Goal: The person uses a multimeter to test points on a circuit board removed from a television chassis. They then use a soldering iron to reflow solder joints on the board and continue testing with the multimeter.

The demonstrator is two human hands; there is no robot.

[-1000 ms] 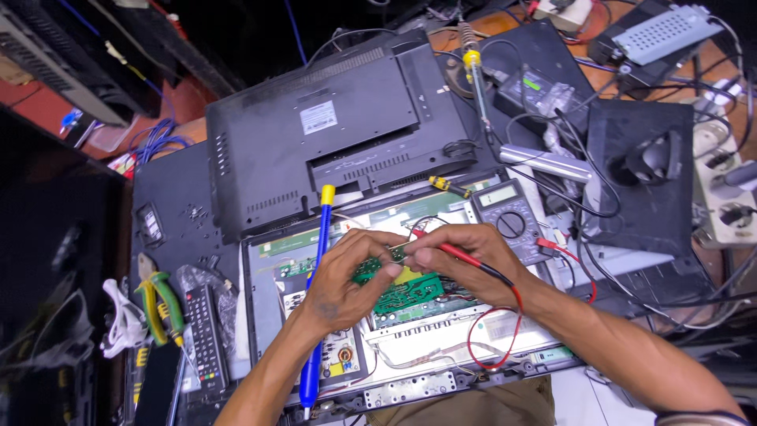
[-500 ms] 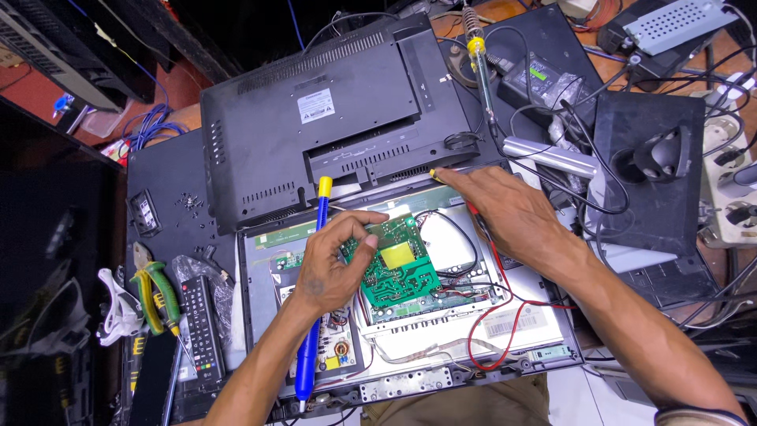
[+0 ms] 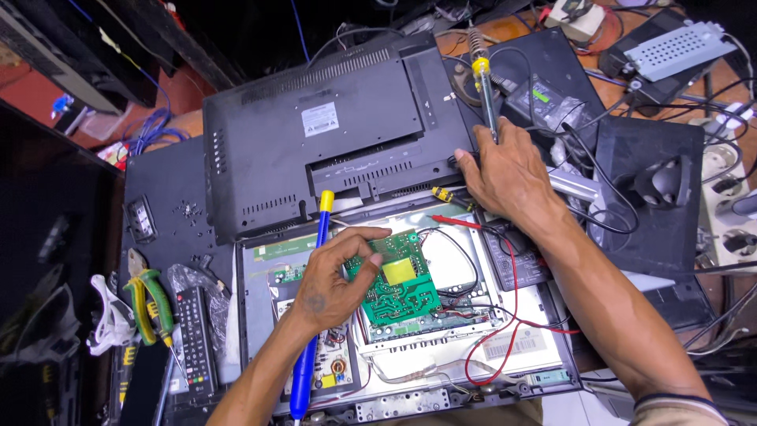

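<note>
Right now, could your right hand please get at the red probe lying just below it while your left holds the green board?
Probably yes: the right hand rests at the soldering iron, and the red probe lies uncovered just beneath it. The left hand with the green board sits clear.

Reddish-brown wooden bench (image 3: 185,122) carries: opened flat-panel television chassis (image 3: 552,371), lower centre; detached black plastic back cover (image 3: 315,150), upper centre; black remote control (image 3: 195,339) and green-handled pliers (image 3: 150,304), lower left.

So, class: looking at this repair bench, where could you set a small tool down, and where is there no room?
Free: the flat black back cover, left of the right hand, and the dark panel between it and the pliers. Crowded: the open chassis around the left hand and green circuit board, and the cabled upper right corner.
</note>
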